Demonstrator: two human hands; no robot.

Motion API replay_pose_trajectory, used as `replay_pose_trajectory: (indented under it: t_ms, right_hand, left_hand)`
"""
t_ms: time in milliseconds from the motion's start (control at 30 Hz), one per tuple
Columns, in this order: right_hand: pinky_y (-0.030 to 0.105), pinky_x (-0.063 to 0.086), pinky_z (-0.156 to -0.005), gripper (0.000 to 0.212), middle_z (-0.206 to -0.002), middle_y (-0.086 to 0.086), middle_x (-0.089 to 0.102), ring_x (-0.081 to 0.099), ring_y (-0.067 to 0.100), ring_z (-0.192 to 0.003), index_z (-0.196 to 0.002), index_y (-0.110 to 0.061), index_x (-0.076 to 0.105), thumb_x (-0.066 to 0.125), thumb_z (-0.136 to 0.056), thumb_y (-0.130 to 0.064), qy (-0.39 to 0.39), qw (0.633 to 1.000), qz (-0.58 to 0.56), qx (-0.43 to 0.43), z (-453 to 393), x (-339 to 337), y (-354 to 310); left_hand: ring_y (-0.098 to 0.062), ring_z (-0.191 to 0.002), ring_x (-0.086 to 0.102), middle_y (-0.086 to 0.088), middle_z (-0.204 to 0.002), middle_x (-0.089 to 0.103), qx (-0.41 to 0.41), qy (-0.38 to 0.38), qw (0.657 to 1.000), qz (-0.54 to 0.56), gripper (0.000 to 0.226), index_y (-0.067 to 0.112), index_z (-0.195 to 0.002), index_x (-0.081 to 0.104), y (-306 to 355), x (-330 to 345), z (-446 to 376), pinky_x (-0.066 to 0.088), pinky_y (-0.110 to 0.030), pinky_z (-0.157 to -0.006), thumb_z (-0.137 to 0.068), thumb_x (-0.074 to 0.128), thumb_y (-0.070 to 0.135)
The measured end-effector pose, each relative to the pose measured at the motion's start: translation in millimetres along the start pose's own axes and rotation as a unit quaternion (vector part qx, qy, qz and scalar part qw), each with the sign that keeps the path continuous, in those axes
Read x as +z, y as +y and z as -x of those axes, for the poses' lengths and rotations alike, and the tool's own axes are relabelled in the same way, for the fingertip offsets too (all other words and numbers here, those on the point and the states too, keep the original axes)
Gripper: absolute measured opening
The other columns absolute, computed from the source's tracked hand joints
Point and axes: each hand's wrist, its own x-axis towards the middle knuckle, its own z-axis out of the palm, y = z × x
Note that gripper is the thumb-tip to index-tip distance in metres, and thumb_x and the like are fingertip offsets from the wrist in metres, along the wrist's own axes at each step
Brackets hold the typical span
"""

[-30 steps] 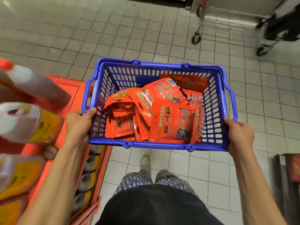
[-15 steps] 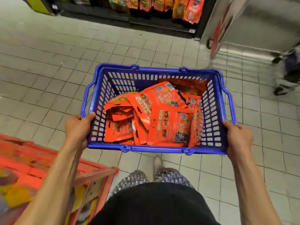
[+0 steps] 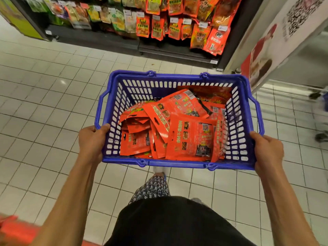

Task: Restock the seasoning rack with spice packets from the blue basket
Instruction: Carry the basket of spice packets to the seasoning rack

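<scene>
Holding the basket (image 3: pixel 237 162) level over tiled floor (image 3: pixel 53 103): left hand (image 3: pixel 92 141) grips its 9 o'clock rim, right hand (image 3: pixel 268 150) its 3 o'clock rim. Long axis runs 9-to-3. Packets (image 3: pixel 188 137) heaped inside. Rack (image 3: pixel 177 23) at 12 o'clock, bare floor between.

— Where's the blue basket (image 3: pixel 177 164)?
— Mid-frame, level, slatted walls.
— Inside?
— Red spice packets (image 3: pixel 177 128) heaped loosely, toward its right.
— The seasoning rack (image 3: pixel 177 23)?
— Top of frame, hung with packets.

Print on spice packets (image 3: pixel 190 137) blurred; nothing legible.
</scene>
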Motion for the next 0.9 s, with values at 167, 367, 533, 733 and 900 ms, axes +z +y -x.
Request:
replay_pose_trajectory:
  t_ms: [167,367,533,733,900]
  right_hand:
    - [0.032,0.06,-0.059,0.024,-0.074,0.003,0.075,0.073,0.016,-0.056,-0.086,-0.011,0.071,0.073,-0.081,-0.035,0.025,1.0,-0.006,0.005,-75.4,78.0,-80.7]
    - [0.031,0.056,-0.061,0.02,-0.069,0.001,0.075,0.072,0.017,-0.06,-0.078,-0.013,0.073,0.074,-0.08,-0.033,0.043,0.999,-0.016,0.021,-184.8,163.4,-152.3]
    - [0.02,0.049,-0.053,0.025,-0.067,-0.007,0.069,0.064,0.002,-0.053,-0.074,-0.011,0.068,0.074,-0.077,-0.035,0.047,0.998,-0.018,0.024,-318.3,249.1,-200.3]
    - [0.017,0.045,-0.044,0.025,-0.049,-0.022,0.063,0.056,-0.007,-0.041,-0.067,-0.016,0.066,0.073,-0.071,-0.04,0.046,0.998,0.005,0.043,-456.3,343.2,-259.6]
    - [0.033,0.056,-0.062,0.024,-0.058,-0.014,0.07,0.066,0.011,-0.053,-0.072,-0.027,0.073,0.07,-0.065,-0.05,0.068,0.993,0.046,0.086,-554.3,419.7,-270.5]
  left_hand:
    - [-0.024,-0.067,0.077,-0.008,-0.081,0.077,0.002,-0.021,0.999,-0.031,0.028,0.01,-0.094,0.066,83.4,71.9,-108.9,0.062,-0.04,-0.064,-0.085,0.078,0.033]
    - [-0.019,-0.064,0.076,-0.003,-0.077,0.076,0.014,-0.025,0.998,-0.049,0.023,0.014,-0.086,0.066,171.0,174.0,-227.1,0.059,-0.031,-0.052,-0.083,0.08,0.033]
    - [-0.025,-0.07,0.077,-0.006,-0.079,0.077,0.013,-0.016,0.998,-0.062,0.017,0.011,-0.083,0.07,213.7,281.8,-329.4,0.062,-0.037,-0.061,-0.083,0.079,0.026]
    - [-0.034,-0.081,0.076,-0.015,-0.088,0.077,-0.034,0.006,0.998,-0.059,0.032,0.001,-0.09,0.069,255.6,400.5,-439.8,0.062,-0.054,-0.076,-0.077,0.08,0.029]
    - [-0.035,-0.078,0.076,-0.015,-0.085,0.077,-0.072,0.022,0.994,-0.079,0.029,0.008,-0.076,0.067,260.5,489.4,-543.1,0.062,-0.054,-0.075,-0.071,0.081,0.033]
